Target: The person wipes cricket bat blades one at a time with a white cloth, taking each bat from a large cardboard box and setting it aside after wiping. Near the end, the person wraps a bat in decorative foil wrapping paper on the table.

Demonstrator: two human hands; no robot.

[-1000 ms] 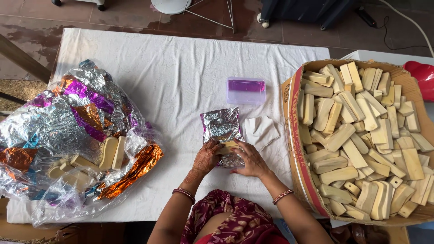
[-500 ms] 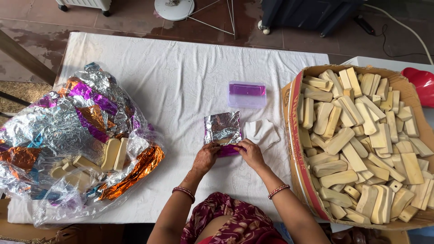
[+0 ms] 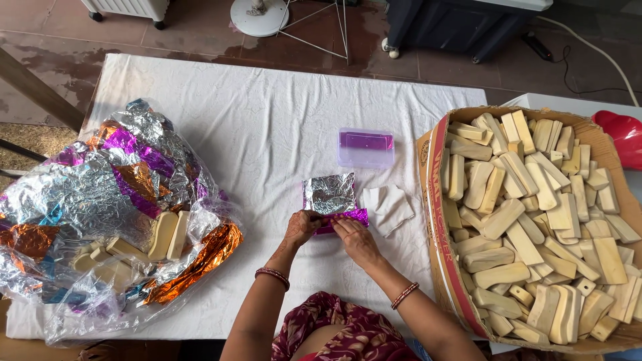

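Note:
On the white cloth (image 3: 267, 127) lies a small sheet of silver and purple foil (image 3: 331, 197). My left hand (image 3: 301, 227) and my right hand (image 3: 353, 237) both pinch the foil's near edge and fold it over something hidden inside. Small white paper pieces (image 3: 391, 207) lie just right of the foil. A clear plastic box with a purple inside (image 3: 365, 147) sits just beyond the foil.
An open cardboard box (image 3: 438, 200) at the right is full of several pale wooden blocks (image 3: 535, 227). At the left lies a big heap of crinkled coloured foil (image 3: 100, 200) with pale blocks (image 3: 167, 234) in it. A red object (image 3: 622, 134) sits far right.
The foil sheet has been pressed flatter on the cloth, and both hands have shifted to its near edge. The view has tilted slightly.

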